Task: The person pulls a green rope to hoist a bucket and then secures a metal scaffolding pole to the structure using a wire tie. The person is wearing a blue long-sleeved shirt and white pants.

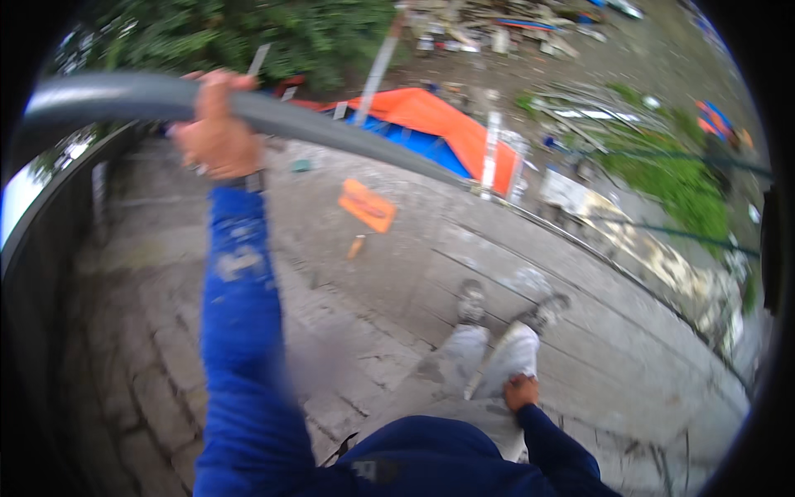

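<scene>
My left hand point(217, 137) is raised at the upper left, its fingers over a thick grey pipe point(323, 130). The pipe runs across from the left rim and slopes down toward the ledge's outer edge. Low beside my pale trouser leg point(451, 364), my right hand point(522, 391) is closed. Whether its fingers hold anything is hidden. On the concrete beyond my feet lies a flat orange rectangular board point(367, 205), blurred, with a small orange piece point(356, 247) near it.
A grey wall point(41, 224) curves along the left. Past the ledge's edge point(604, 244), lower ground holds an orange and blue tarp point(431, 116), scrap wood point(497, 37) and metal lengths point(592, 114). Thin dark cables point(662, 232) cross at right. Several rough blocks point(166, 406) pave the lower left.
</scene>
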`<state>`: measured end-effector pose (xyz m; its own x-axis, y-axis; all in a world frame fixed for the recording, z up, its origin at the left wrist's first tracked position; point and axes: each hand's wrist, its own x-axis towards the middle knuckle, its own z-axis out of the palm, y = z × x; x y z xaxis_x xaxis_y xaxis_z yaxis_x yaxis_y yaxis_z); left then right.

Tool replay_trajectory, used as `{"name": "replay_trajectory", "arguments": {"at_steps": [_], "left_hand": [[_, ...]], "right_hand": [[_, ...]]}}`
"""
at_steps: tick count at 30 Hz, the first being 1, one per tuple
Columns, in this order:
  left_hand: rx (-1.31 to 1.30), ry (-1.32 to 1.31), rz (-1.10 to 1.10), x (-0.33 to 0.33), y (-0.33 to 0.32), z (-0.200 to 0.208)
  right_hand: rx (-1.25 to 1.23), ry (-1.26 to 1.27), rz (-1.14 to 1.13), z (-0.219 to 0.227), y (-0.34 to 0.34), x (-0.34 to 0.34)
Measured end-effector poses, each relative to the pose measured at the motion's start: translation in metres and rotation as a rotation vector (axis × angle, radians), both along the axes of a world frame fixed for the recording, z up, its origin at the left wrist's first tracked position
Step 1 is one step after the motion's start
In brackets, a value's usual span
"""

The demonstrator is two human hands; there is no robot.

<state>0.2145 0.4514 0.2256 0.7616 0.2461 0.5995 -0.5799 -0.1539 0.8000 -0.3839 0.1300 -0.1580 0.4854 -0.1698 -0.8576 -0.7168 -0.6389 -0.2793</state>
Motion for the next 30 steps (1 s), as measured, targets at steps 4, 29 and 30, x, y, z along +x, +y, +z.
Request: {"name": "replay_trajectory", "arguments": {"at_steps": [4,29,30], "left_hand": [[-0.067,0.03,-0.138,0.001,-0.012,0.001],[-0.046,0.132,-0.19,0.013,0.013,-0.002],[-0.026,0.135,-0.168,0.01,0.015,0.003]], "right_hand": [[-0.026,0.1,0.06,0.013,-0.004,0.016],[-0.44,-1.472,-1.171,0.212,-0.532,0.387],[-0.249,-1.518,-1.181,0.237,-0.534,0.402]]}}
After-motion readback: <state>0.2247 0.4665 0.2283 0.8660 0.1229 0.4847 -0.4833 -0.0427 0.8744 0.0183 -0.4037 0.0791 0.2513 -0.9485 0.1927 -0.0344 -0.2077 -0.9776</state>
